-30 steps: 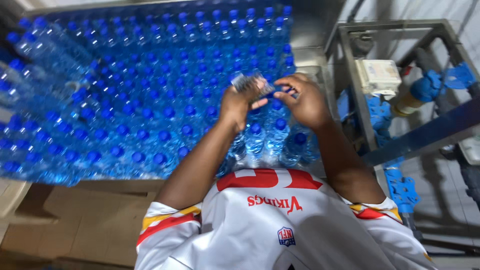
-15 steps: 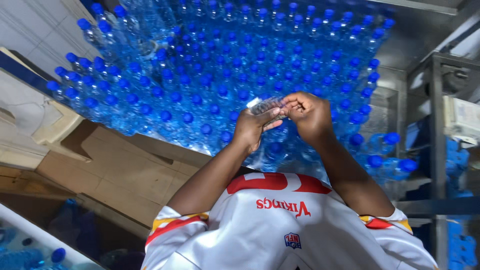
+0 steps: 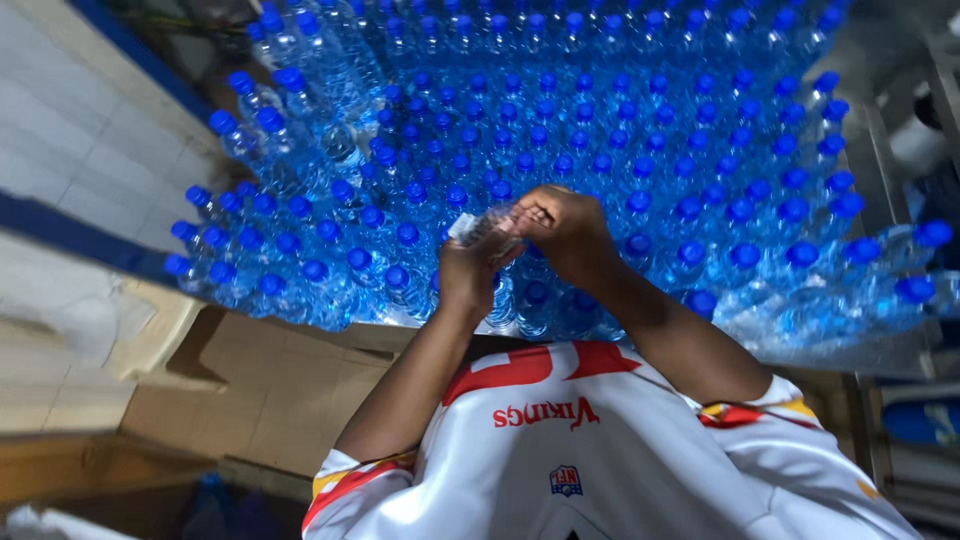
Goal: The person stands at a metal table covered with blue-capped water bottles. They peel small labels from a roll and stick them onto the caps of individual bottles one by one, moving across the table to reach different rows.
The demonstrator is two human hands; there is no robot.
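Observation:
My left hand point(image 3: 465, 272) and my right hand point(image 3: 566, 226) meet above a dense field of clear water bottles with blue caps point(image 3: 600, 130). Between the fingers of both hands is a small bundle of clear plastic film point(image 3: 480, 228), held just over the near rows of bottles. The left hand grips it from below and the right hand's fingertips pinch its top edge. Both forearms reach out from my white, red-trimmed shirt point(image 3: 600, 450).
The bottles stand packed upright on a table point(image 3: 400, 335), with a few lying tilted at the far left point(image 3: 250, 110). Flattened brown cardboard point(image 3: 270, 390) lies below the table edge. A tiled wall with a blue stripe point(image 3: 70, 200) runs along the left, and a metal frame point(image 3: 940, 90) stands at the right.
The view has swung left, so the machine frame has slid out to the right and the wall has come in. Both hands stay together on the plastic film.

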